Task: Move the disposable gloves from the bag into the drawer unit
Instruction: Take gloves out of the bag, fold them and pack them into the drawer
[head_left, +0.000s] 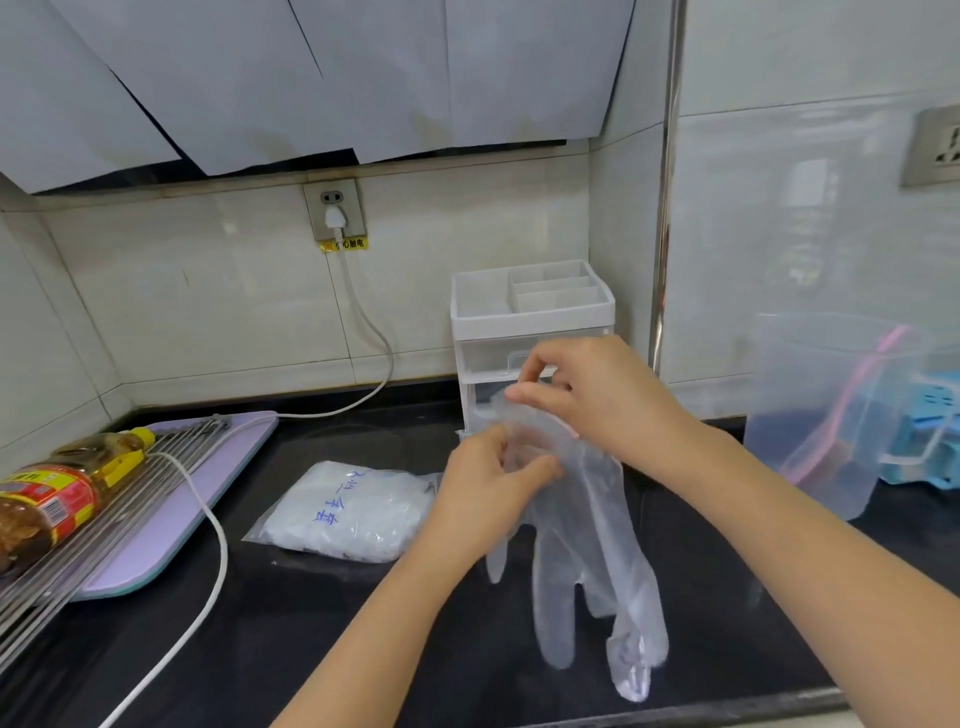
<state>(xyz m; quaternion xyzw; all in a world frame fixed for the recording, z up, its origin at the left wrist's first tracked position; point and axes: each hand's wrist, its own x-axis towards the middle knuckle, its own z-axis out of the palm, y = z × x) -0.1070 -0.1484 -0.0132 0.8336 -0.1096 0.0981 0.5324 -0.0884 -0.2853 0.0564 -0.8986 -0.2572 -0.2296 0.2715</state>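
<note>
A clear disposable glove (587, 551) hangs fingers-down above the black counter. My left hand (488, 483) pinches its cuff from the left and my right hand (587, 395) grips the cuff from above. A zip bag of folded gloves (348, 512) with blue writing lies flat on the counter to the left of my hands. The white drawer unit (530, 322) stands against the back wall just behind my hands, with a divided tray on top and clear drawers below. My hands hide the lower drawer front.
A clear plastic pitcher (826, 415) with a pink straw stands at the right. A lilac cutting board (171, 514) with a metal rack and a sauce bottle (57, 499) lies at the left. A white power cord (208, 519) runs across the counter from the wall socket (335, 210).
</note>
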